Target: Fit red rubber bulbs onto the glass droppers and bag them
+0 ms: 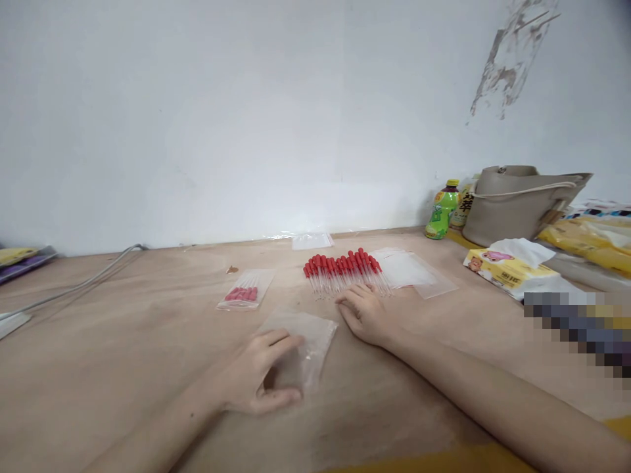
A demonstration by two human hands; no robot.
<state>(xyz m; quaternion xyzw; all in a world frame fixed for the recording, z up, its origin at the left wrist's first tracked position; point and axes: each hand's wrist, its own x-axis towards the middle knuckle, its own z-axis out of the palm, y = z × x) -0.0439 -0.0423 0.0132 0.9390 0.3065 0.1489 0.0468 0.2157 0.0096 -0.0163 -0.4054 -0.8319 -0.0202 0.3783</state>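
Note:
My left hand [266, 371] is over a clear zip bag [315, 341] that lies flat on the table. Its thumb and fingers are spread apart, and the fingertips overlap the bag. My right hand [363, 314] rests at the lower ends of a row of thin, clear-stemmed pieces with red tops [342, 264], which look like droppers. Its fingers are loosely extended near the stems, with nothing visibly gripped. Left of the row lies a filled zip bag [245, 291] holding several of the red-topped pieces.
Flat clear bags [404, 268] are stacked right of the row, and another bag [312, 241] lies by the wall. A tissue box [510, 269], a green bottle [442, 210] and a beige handbag [513, 203] stand on the right. A grey cable [81, 286] crosses the left side.

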